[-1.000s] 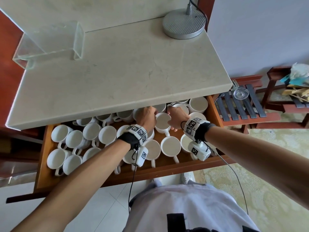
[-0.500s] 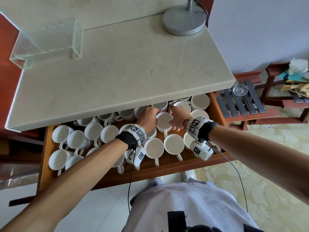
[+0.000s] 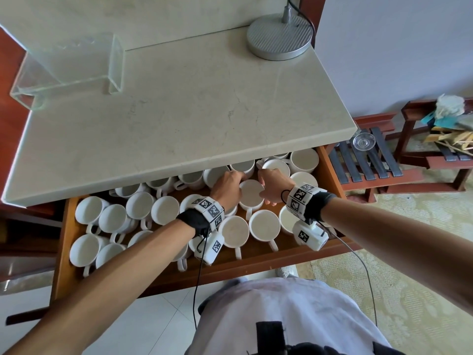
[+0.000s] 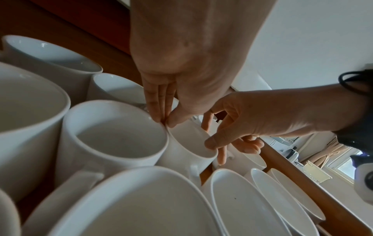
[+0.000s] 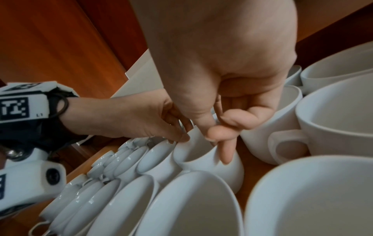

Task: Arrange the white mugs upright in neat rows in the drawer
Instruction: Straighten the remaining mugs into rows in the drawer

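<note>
Many white mugs stand upright in the open wooden drawer (image 3: pixel 256 262), rims up, handles mostly toward me. Both hands are on one white mug (image 3: pixel 252 194) in the middle right of the drawer. My left hand (image 3: pixel 236 183) pinches its left rim between thumb and fingertips (image 4: pixel 157 115). My right hand (image 3: pixel 266 185) pinches the right rim, thumb inside and a finger (image 5: pixel 226 153) down the outer wall. The mug (image 4: pixel 185 143) stands upright, touching its left neighbour (image 4: pixel 121 135). In the right wrist view the same mug (image 5: pixel 203 159) sits between the two hands.
The stone countertop (image 3: pixel 179 111) overhangs the back row of mugs. On it stand a round lamp base (image 3: pixel 280 38) and a clear acrylic stand (image 3: pixel 76 65). A low wooden slatted rack (image 3: pixel 371 162) with a glass is to the right of the drawer.
Both hands have stayed on the same mug in the drawer. Its place has hardly shifted.
</note>
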Motion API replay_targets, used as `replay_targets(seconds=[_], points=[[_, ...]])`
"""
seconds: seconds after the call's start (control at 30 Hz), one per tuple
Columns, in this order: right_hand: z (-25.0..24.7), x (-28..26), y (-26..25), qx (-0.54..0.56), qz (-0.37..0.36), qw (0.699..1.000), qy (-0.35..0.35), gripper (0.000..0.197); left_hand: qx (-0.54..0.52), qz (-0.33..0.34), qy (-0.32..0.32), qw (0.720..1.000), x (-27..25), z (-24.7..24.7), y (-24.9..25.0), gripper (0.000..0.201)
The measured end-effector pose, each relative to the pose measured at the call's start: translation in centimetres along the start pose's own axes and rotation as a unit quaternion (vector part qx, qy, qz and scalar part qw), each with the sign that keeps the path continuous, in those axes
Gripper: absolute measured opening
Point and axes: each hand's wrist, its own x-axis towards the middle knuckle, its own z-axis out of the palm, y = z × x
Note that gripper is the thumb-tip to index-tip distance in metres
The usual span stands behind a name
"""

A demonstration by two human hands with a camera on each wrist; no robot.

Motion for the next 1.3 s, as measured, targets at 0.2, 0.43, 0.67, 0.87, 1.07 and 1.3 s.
replay_targets(seconds=[0.2,0.43,0.67,0.87,1.07,1.3], points=[[-0.7,-0.7,-0.3,-0.069,-0.029,0.997,0.019,0.026,0.031,-0.018,-0.009,0.999,0.1,0.1,0.4,0.024],[-0.5,-0.2,0.0,-0.126,-0.039,0.991,0.023,0.018,0.052,-0.011,-0.019,0.998,0.1,0.3,0.3,0.026],[-3.4,-0.6,1.9,-0.080,-0.003,0.993,0.091,0.014,0.096,-0.007,-0.015,0.995,0.2,0.6,1.3,0.021],[-4.3,-1.5,4.1,-0.101,0.043,0.985,0.130,0.026,0.080,0.005,0.014,0.997,1.0,1.1,3.5,0.028],[-3.7,-2.1,5.2,-0.126,0.026,0.986,0.105,0.037,0.053,0.014,0.040,0.998,2.5,1.3,5.3,0.027],[-4.0,-3.1,6.4,-0.182,0.068,0.977,0.083,0.066,0.120,0.054,-0.029,0.991,3.6,2.1,6.5,0.022]])
